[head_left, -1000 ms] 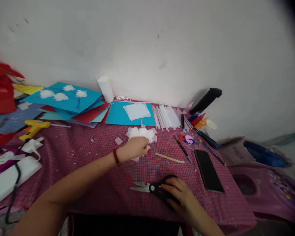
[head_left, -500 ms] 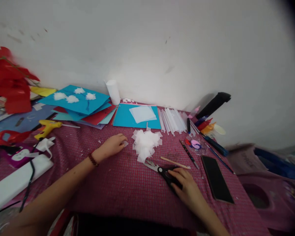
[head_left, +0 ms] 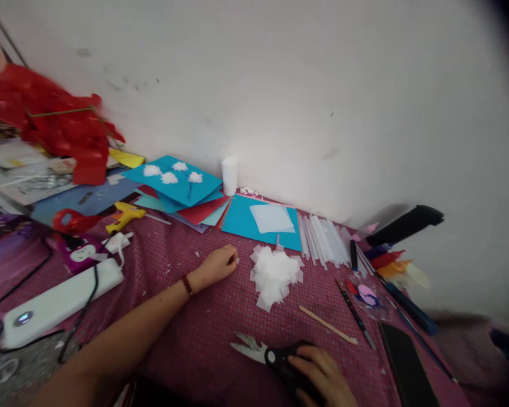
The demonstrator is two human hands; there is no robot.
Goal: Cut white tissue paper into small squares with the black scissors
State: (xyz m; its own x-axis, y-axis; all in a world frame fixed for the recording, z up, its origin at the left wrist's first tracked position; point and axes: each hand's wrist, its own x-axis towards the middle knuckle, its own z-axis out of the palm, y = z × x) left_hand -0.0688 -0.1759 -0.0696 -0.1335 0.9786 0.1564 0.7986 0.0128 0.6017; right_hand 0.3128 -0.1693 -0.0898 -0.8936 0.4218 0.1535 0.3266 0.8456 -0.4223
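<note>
My left hand [head_left: 218, 264] rests on the red checked cloth [head_left: 203, 339], fingers curled in a pinch on a small white paper scrap [head_left: 236, 260]. It lies just left of a heap of white tissue paper squares [head_left: 275, 274]. My right hand [head_left: 322, 376] sits at the bottom edge, fingers closed over the black handles of the scissors [head_left: 271, 356], whose blades point left and lie on the cloth.
Blue card with a white sheet [head_left: 258, 220] and stacked coloured cards [head_left: 178, 186] lie by the wall. White straws [head_left: 322, 240], pens [head_left: 356, 314], a wooden stick [head_left: 327, 325], a black phone [head_left: 407, 367], a yellow glue gun [head_left: 125, 216], a white power strip [head_left: 55, 302].
My left hand left the tissue heap, moved left and pinched up a small white scrap. The right hand stayed on the scissors. The view swung left and down.
</note>
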